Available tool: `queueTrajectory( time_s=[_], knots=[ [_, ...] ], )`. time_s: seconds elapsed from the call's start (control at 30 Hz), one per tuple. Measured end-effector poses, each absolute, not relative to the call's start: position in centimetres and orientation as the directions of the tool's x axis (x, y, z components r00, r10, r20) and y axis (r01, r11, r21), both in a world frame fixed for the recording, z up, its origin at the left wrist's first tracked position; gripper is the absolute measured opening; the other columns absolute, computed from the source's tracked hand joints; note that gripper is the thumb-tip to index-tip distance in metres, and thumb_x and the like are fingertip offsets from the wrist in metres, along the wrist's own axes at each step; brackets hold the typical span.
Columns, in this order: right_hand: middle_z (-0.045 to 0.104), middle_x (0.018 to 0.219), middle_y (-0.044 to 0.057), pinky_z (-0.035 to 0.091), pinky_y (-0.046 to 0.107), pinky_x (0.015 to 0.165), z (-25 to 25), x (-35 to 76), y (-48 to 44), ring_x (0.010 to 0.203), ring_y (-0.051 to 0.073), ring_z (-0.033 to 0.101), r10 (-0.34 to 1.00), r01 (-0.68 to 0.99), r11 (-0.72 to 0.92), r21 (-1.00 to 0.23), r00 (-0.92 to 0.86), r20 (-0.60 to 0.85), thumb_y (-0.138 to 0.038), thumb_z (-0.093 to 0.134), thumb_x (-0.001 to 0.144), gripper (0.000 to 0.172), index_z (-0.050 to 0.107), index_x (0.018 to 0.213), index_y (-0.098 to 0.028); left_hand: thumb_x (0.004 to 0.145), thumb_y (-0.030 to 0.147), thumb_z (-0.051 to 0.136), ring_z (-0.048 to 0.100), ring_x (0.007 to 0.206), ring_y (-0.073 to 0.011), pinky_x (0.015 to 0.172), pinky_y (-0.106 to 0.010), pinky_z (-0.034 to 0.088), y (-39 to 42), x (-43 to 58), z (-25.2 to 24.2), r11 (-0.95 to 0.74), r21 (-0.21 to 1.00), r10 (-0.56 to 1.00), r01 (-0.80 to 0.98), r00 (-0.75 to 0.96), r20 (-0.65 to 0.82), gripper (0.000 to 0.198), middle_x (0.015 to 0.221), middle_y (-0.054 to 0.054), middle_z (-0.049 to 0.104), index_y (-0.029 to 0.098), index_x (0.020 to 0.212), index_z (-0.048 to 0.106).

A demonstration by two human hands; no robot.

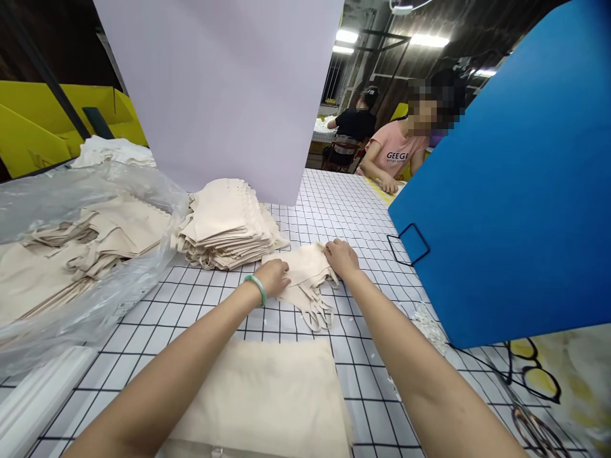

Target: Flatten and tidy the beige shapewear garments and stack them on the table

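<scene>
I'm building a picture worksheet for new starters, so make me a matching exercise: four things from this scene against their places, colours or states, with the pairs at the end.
Things
1. Bangle
2. Scissors
3. Plastic bag
4. Small cloth pile

Matches
A. See-through, at the left of the picture
B. Touched by the left hand and right hand
C. At the bottom right of the picture
D. Pale green

Pairs: 1-D, 2-C, 3-A, 4-B

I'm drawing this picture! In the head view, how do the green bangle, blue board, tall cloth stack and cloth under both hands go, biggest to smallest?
1. Blue board
2. Tall cloth stack
3. Cloth under the left hand and right hand
4. Green bangle
</scene>
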State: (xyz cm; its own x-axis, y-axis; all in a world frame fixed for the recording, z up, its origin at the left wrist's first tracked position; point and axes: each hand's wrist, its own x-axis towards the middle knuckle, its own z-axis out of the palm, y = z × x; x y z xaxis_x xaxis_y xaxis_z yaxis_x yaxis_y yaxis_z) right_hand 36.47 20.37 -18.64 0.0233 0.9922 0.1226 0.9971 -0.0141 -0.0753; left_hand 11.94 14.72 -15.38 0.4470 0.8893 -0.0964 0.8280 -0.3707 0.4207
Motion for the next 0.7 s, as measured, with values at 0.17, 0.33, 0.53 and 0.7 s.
queueTrajectory(
  time_s=[0.17,0.33,0.53,0.7],
  knots=[
    [0.068,0.092,0.013,0.039,0.033,0.072,-17.7,35.9,21.1,0.089,0.024,0.058,0.983,0.992,0.037,-0.123,-0.014,0.184,-0.022,0.049,0.094,0.025,0.071,0.085,-0.017,0.085,0.026,0.063,0.067,0.104,-0.0249,0.090,-0.033,0.053,14.3,10.8,-15.7,-0.379,0.477,0.879,0.793,0.470,-0.083,0.026,0.112,-0.011,0.070,0.015,0.107,0.070],
    [0.068,0.093,0.014,0.043,0.035,0.076,-14.7,35.2,19.3,0.089,0.024,0.059,0.922,0.950,0.203,-0.236,-0.104,0.374,-0.020,0.042,0.095,0.027,0.068,0.089,-0.016,0.090,0.029,0.060,0.055,0.128,-0.0269,0.110,-0.041,0.043,15.1,11.1,-13.4,-0.413,0.532,0.896,0.739,0.435,0.090,0.044,0.134,-0.014,0.060,0.015,0.131,0.057],
    [0.065,0.083,0.002,0.049,0.029,0.068,-7.2,32.6,14.1,0.076,0.015,0.060,0.768,0.687,0.546,-0.480,-0.181,0.614,-0.040,0.047,0.099,0.024,0.062,0.093,-0.022,0.077,0.022,0.071,0.053,0.126,-0.0305,0.107,-0.049,0.045,16.8,12.8,-7.4,-0.487,0.629,0.856,0.607,0.475,0.205,0.043,0.128,-0.012,0.063,0.016,0.119,0.065],
    [0.058,0.076,0.000,0.048,0.033,0.072,-0.5,33.2,8.4,0.074,0.016,0.057,0.565,0.584,0.652,-0.483,0.051,0.823,-0.039,0.060,0.093,0.018,0.062,0.081,-0.025,0.074,0.020,0.073,0.067,0.089,-0.0210,0.084,-0.040,0.056,14.2,9.3,-5.5,-0.331,0.826,0.840,0.456,0.541,0.038,0.017,0.093,-0.006,0.072,0.015,0.090,0.072]
  ],
)
